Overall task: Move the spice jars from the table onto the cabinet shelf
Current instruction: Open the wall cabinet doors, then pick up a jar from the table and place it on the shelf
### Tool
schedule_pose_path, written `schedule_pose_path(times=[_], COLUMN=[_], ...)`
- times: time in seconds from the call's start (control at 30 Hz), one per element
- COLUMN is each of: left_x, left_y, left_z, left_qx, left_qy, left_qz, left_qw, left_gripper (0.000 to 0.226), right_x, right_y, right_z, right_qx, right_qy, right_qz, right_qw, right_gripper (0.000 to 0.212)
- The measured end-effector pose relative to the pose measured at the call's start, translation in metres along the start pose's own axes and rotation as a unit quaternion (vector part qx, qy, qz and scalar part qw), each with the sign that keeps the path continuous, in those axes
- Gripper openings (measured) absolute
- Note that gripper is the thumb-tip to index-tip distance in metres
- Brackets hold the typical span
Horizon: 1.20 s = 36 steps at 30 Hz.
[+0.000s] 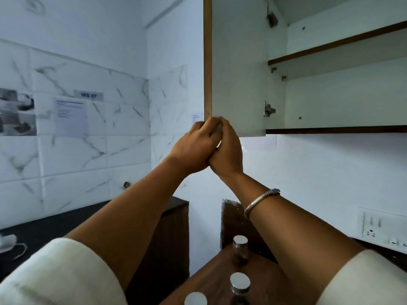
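Observation:
Both hands are raised to the lower corner of the open cabinet door [237, 73]. My left hand [193, 148] and my right hand [228, 150] press together and grip that corner. The door stands swung out, showing white shelves [337, 48] with brown edges and nothing on them. Far below, three glass spice jars with silver lids stand on the brown wooden table [211, 280]: one further back [240, 249], one nearer [240, 287], and a third [195, 299] cut off at the bottom edge.
A dark counter [55, 225] runs along the marble-tiled wall at left, with a white cable on it. Papers and a "WS 07" label [88, 95] are stuck on the tiles. A wall socket panel [383, 230] sits at right. A dark wooden panel stands behind the table.

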<state>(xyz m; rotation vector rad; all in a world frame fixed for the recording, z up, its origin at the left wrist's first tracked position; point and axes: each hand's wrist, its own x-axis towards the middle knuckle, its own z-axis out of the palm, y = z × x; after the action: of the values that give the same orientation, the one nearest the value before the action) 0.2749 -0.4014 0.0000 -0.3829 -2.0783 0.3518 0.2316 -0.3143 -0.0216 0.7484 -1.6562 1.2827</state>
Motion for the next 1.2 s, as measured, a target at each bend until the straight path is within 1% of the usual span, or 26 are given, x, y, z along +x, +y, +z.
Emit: schedule_pose_path(times=[0.1,0.23,0.3,0.33,0.4,0.53,0.6,0.67,0.77,0.87,1.1,1.2], left_x=[-0.013,-0.026,-0.033,-0.035,-0.038,-0.039,-0.041,-0.045,-0.061,-0.084,-0.156,-0.195], left_y=[-0.031,-0.063,-0.075,-0.079,-0.086,-0.088,-0.087,-0.086,-0.083,-0.074,-0.037,-0.017], left_z=[0.013,0.031,0.04,0.043,0.048,0.053,0.058,0.069,0.095,0.125,0.195,0.221], left_qx=[-0.048,-0.082,-0.094,-0.1,-0.101,-0.058,-0.061,-0.088,-0.116,-0.137,-0.229,-0.257], left_qy=[-0.009,-0.033,-0.048,-0.049,-0.04,-0.038,-0.038,-0.065,-0.128,-0.183,-0.296,-0.33], left_qz=[-0.027,-0.052,-0.06,-0.061,-0.046,-0.017,-0.008,0.004,0.007,-0.008,-0.042,-0.048], left_qw=[0.998,0.995,0.993,0.992,0.993,0.997,0.997,0.994,0.985,0.974,0.927,0.907], left_gripper=[0.053,0.063,0.067,0.067,0.067,0.063,0.063,0.07,0.077,0.084,0.085,0.086], right_x=[0.002,0.007,0.007,0.006,0.002,-0.007,-0.014,-0.024,-0.048,-0.078,-0.162,-0.21], right_y=[-0.003,0.003,0.006,0.007,0.008,0.014,0.019,0.027,0.043,0.062,0.123,0.149], right_z=[0.036,0.069,0.081,0.086,0.094,0.1,0.102,0.103,0.106,0.11,0.12,0.123], right_qx=[-0.005,-0.062,-0.063,-0.063,-0.068,-0.076,-0.112,-0.165,-0.194,-0.209,-0.265,-0.302], right_qy=[-0.017,-0.116,-0.146,-0.148,-0.121,-0.05,-0.032,-0.032,-0.087,-0.139,-0.232,-0.273], right_qz=[0.028,0.042,0.044,0.043,0.034,0.015,0.02,0.048,0.097,0.122,0.183,0.202], right_qw=[0.999,0.99,0.986,0.986,0.99,0.996,0.993,0.985,0.972,0.96,0.918,0.891], right_gripper=[0.035,0.052,0.058,0.06,0.061,0.068,0.073,0.08,0.087,0.085,0.083,0.081])
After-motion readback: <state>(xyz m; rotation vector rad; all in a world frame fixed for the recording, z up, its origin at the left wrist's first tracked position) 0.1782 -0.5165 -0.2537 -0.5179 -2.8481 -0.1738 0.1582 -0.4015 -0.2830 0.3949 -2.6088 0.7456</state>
